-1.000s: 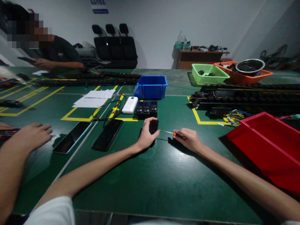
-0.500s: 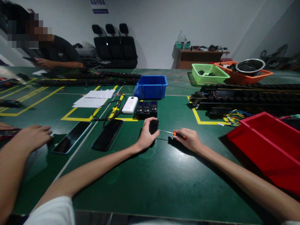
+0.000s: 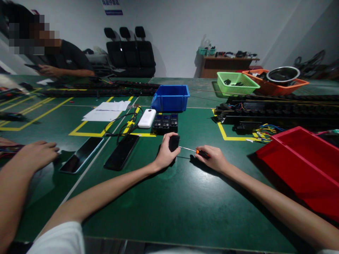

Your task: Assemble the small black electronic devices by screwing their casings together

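My left hand is closed around a small black box-like part, held upright on its edge over the green table. From the right, my right hand grips a screwdriver by its orange and black handle. The thin metal shaft points left, and its tip meets or nearly meets the right side of the black part; contact is too small to make out. Just behind my left hand sits a row of black modules.
Behind the modules stands a blue bin, with a white power bank beside them. Two phones lie to the left, near another person's hand. A red bin is at right, below black rails with loose wires.
The screwdriver handle has turned slightly in my right hand, with less orange showing along it. My left hand and the black part stay in place.
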The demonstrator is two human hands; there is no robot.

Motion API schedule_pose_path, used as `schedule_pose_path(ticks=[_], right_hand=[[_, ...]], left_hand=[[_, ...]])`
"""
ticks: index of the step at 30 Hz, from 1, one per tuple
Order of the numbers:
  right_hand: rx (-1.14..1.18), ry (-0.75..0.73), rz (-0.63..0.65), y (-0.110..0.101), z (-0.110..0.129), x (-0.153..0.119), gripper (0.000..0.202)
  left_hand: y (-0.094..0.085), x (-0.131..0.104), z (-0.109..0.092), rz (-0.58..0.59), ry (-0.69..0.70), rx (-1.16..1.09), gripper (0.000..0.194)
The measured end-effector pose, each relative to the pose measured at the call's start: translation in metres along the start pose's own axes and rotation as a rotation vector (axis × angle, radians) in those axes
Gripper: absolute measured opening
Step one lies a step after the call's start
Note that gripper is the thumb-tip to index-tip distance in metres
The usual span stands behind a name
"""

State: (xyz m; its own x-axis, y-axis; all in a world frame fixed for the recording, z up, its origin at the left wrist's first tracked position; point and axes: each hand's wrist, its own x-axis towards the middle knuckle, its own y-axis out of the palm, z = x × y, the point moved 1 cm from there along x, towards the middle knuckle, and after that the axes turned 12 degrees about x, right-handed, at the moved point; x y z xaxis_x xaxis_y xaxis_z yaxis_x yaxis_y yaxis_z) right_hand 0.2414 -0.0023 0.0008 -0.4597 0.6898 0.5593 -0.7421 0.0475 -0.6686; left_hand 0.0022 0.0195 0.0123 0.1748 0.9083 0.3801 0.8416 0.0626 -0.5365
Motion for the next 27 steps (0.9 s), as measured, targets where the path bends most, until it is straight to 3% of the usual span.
schedule_pose_path(ticks=[11,27], right_hand=[[0.010,-0.032,-0.013,-0.0024,-0.0008,0.0001,0.015],[0.032,-0.028,-0.018,-0.0030,-0.0012,0.0014,0.021]], left_hand=[[0.0001,-0.0003,0.0001,0.011,0.003,-0.004,0.047],[-0.0002,-0.0004,-0.0006,0.001,0.007,-0.005,0.047]])
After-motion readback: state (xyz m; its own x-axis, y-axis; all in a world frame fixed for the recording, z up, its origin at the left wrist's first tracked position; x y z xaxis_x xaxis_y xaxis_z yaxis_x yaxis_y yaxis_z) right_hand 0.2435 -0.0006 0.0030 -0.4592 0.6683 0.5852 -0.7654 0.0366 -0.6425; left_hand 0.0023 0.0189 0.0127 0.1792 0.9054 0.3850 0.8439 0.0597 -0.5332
